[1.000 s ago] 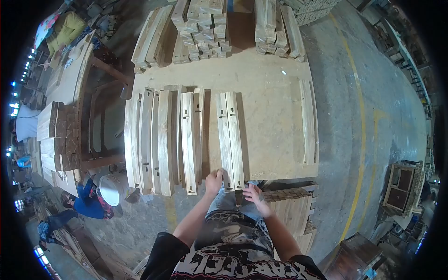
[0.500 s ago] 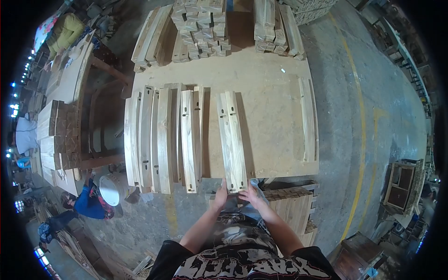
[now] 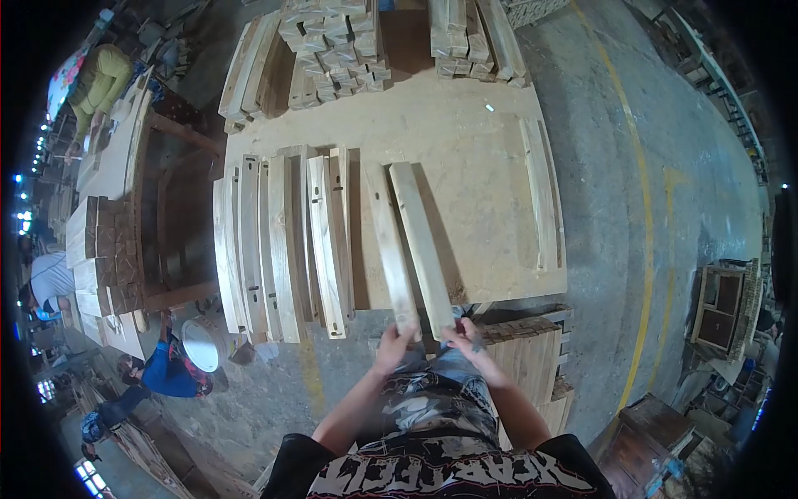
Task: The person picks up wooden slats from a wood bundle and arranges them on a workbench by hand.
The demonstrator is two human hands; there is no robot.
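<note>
A: Item one, the hands?

B: Left hand (image 3: 392,343) closed around the near end of a long pale curved wooden slat (image 3: 389,245). Right hand (image 3: 463,336) closed around the near end of a second long pale wooden slat (image 3: 422,241). Both clenched on their pieces.

A: Position of the two slats?

B: Side by side, a narrow gap between them, running away from the person across a large pale plywood worktable (image 3: 474,166). Their near ends overhang the table's front edge, where the hands hold them. Whether the far ends rest on the board or ride just above it, I cannot tell.

A: Adjacent stock?

B: A row of similar pale slotted wooden slats (image 3: 283,245), laid parallel, just to the left of the held pair. One single pale curved slat (image 3: 540,200) well apart near the right edge. Stacks of short pale timber blocks (image 3: 332,50) at the far end.

A: Surroundings?

B: Grey concrete floor with a curved yellow painted line (image 3: 644,241). A person in a blue top (image 3: 166,374) crouched at lower left beside a round white bucket (image 3: 199,345).
</note>
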